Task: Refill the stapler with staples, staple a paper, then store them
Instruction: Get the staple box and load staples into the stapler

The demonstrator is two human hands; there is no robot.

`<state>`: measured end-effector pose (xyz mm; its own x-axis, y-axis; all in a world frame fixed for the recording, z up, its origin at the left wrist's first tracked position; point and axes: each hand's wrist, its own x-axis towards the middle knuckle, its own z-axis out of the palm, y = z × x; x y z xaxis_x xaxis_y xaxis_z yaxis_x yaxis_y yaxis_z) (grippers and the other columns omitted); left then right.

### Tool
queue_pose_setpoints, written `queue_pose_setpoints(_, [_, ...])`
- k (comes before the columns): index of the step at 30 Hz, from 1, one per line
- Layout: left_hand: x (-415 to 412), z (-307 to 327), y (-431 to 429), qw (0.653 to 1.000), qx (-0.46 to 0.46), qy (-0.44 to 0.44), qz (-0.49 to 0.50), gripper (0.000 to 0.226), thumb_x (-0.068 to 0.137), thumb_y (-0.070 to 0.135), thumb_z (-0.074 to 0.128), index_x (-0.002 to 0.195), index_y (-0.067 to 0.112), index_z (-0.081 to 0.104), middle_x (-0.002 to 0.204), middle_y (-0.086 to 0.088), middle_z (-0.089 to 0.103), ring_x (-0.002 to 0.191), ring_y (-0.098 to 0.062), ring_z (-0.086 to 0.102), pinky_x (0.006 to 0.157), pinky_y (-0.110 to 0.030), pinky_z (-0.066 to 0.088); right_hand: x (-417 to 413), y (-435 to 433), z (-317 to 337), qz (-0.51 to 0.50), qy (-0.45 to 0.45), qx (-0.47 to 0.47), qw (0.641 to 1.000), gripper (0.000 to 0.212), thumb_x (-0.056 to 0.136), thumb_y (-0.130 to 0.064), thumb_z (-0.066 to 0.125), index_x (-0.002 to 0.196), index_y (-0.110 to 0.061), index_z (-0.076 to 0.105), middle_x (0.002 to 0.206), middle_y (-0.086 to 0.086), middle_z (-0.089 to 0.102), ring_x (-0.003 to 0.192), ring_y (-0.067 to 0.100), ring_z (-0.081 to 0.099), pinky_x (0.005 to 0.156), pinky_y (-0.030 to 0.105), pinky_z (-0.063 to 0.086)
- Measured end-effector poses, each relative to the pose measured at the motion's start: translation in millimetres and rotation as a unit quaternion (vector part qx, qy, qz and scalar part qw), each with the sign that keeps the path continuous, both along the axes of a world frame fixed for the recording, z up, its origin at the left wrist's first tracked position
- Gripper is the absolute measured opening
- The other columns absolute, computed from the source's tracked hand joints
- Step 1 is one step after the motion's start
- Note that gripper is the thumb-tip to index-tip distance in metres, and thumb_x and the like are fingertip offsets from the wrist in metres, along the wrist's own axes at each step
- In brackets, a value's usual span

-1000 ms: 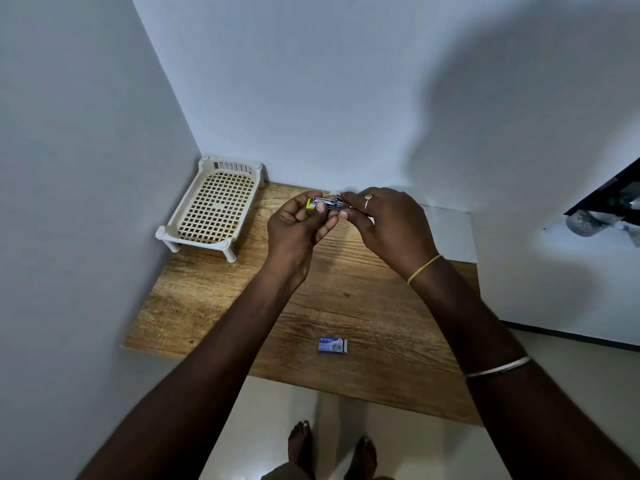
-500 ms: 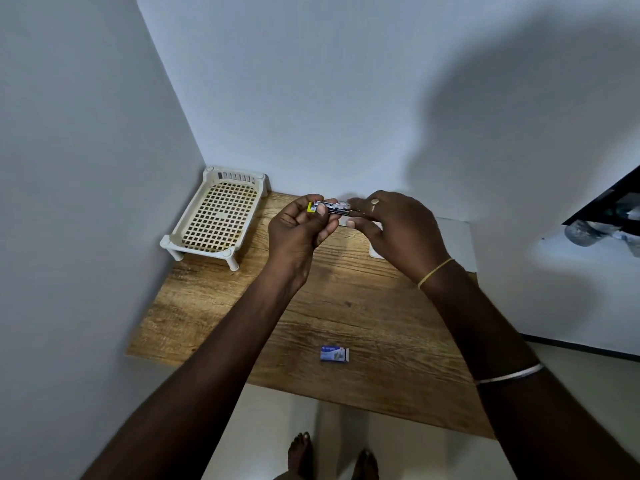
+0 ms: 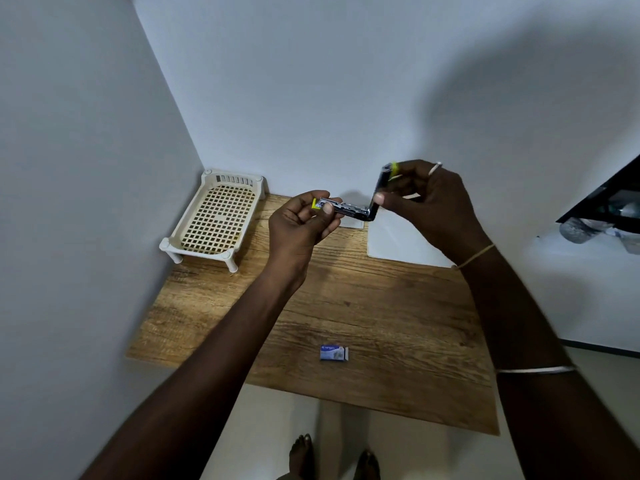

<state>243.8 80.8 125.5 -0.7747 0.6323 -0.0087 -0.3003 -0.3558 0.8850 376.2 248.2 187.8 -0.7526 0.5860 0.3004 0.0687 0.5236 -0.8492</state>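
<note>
The scene is seen from a single wide-angle camera worn on the head, aimed forward and steeply down. A wooden table (image 3: pixel 363 313) set into a room corner is looked upon from above, with two walls bent by the lens at the top and left. Both forearms are seen reaching away from the lower edge, and bare feet (image 3: pixel 332 457) are caught on the floor directly beneath. The near table edge lies close, the far corner well beyond it. Only this one view is given, so nothing is shared.
</note>
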Motion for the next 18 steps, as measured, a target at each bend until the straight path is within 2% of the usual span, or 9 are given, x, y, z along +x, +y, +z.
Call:
queue_pose_setpoints(3, [6, 2, 4, 1.000, 0.005, -0.001, -0.004, 0.017, 0.092, 0.004, 0.069, 0.109, 0.007, 0.069, 0.099, -0.015, 0.077, 0.092, -0.026, 0.075, 0.085, -0.035, 0.061, -14, -12, 5, 0.023, -0.018, 0.034, 0.999, 0.017, 0.082, -0.021, 0.082, 0.098, -0.019, 0.077, 0.087, -0.006, 0.076, 0.082, 0.006, 0.072, 0.072, 0.027, 0.061])
queue_pose_setpoints(5, [8, 3, 6, 1.000, 0.010, -0.007, 0.004, 0.018, 0.092, 0.005, 0.070, 0.110, 0.006, 0.069, 0.098, -0.015, 0.077, 0.091, -0.026, 0.076, 0.084, -0.035, 0.061, -21, -20, 5, 0.025, -0.028, 0.058, 0.998, 0.013, 0.084, -0.020, 0.078, 0.097, -0.021, 0.078, 0.086, -0.011, 0.074, 0.078, -0.002, 0.070, 0.070, 0.019, 0.057])
queue_pose_setpoints(7, [7, 3, 6, 1.000, 0.018, -0.020, 0.012, 0.021, 0.090, 0.007, 0.072, 0.110, 0.005, 0.069, 0.097, -0.015, 0.077, 0.089, -0.025, 0.076, 0.083, -0.033, 0.061, -22, -25, 5, 0.024, -0.038, 0.077, 0.996, 0.021, 0.081, -0.023, 0.081, 0.101, -0.025, 0.078, 0.090, -0.013, 0.073, 0.079, -0.002, 0.070, 0.070, 0.013, 0.054])
queue_pose_setpoints(8, [6, 4, 5, 0.999, 0.023, -0.026, 0.012, 0.022, 0.088, 0.009, 0.074, 0.109, 0.006, 0.069, 0.095, -0.015, 0.077, 0.088, -0.025, 0.075, 0.082, -0.033, 0.061, -22, -28, 4, 0.028, -0.046, 0.086, 0.995, 0.029, 0.077, -0.026, 0.085, 0.105, -0.026, 0.077, 0.094, -0.012, 0.073, 0.081, 0.001, 0.071, 0.072, 0.015, 0.055])
queue_pose_setpoints(10, [6, 4, 5, 0.999, 0.027, -0.031, 0.010, 0.026, 0.081, 0.015, 0.079, 0.105, 0.007, 0.070, 0.092, -0.015, 0.077, 0.086, -0.025, 0.075, 0.080, -0.033, 0.061, -21, -33, 1, 0.023, -0.071, 0.148, 0.986, 0.044, 0.069, -0.028, 0.090, 0.110, -0.025, 0.074, 0.099, -0.009, 0.073, 0.084, 0.011, 0.072, 0.078, 0.028, 0.059])
queue_pose_setpoints(12, [8, 3, 5, 1.000, 0.019, -0.019, 0.010, 0.024, 0.082, 0.013, 0.080, 0.104, 0.008, 0.071, 0.090, -0.015, 0.077, 0.084, -0.025, 0.075, 0.080, -0.033, 0.061, -22, -39, -3, -0.006, -0.081, 0.231, 0.970, 0.043, 0.073, -0.030, 0.086, 0.112, -0.024, 0.071, 0.102, -0.005, 0.075, 0.088, 0.017, 0.071, 0.080, 0.036, 0.057])
queue_pose_setpoints(14, [9, 3, 5, 1.000, 0.007, 0.016, 0.015, 0.025, 0.086, 0.008, 0.079, 0.109, 0.011, 0.071, 0.086, -0.014, 0.076, 0.086, -0.025, 0.075, 0.081, -0.034, 0.060, -22, -43, -7, -0.025, -0.062, 0.264, 0.962, 0.039, 0.080, -0.028, 0.081, 0.117, -0.020, 0.071, 0.107, -0.001, 0.075, 0.093, 0.020, 0.071, 0.083, 0.037, 0.056])
queue_pose_setpoints(15, [8, 4, 5, 0.999, -0.004, 0.047, 0.014, 0.032, 0.086, 0.007, 0.079, 0.116, 0.015, 0.069, 0.087, -0.014, 0.076, 0.088, -0.026, 0.074, 0.082, -0.036, 0.061, -22, -43, -9, -0.028, -0.051, 0.266, 0.962, 0.039, 0.082, -0.025, 0.079, 0.119, -0.019, 0.071, 0.109, 0.000, 0.075, 0.095, 0.021, 0.071, 0.085, 0.037, 0.056])
queue_pose_setpoints(18, [-3, 9, 1, 0.975, -0.081, 0.206, 0.011, 0.061, 0.080, 0.013, 0.085, 0.135, 0.025, 0.061, 0.109, -0.007, 0.076, 0.098, -0.021, 0.075, 0.088, -0.037, 0.061, -18, -43, -14, -0.046, -0.041, 0.274, 0.960, 0.036, 0.084, -0.017, 0.077, 0.119, -0.015, 0.073, 0.110, 0.003, 0.076, 0.097, 0.023, 0.071, 0.086, 0.037, 0.057])
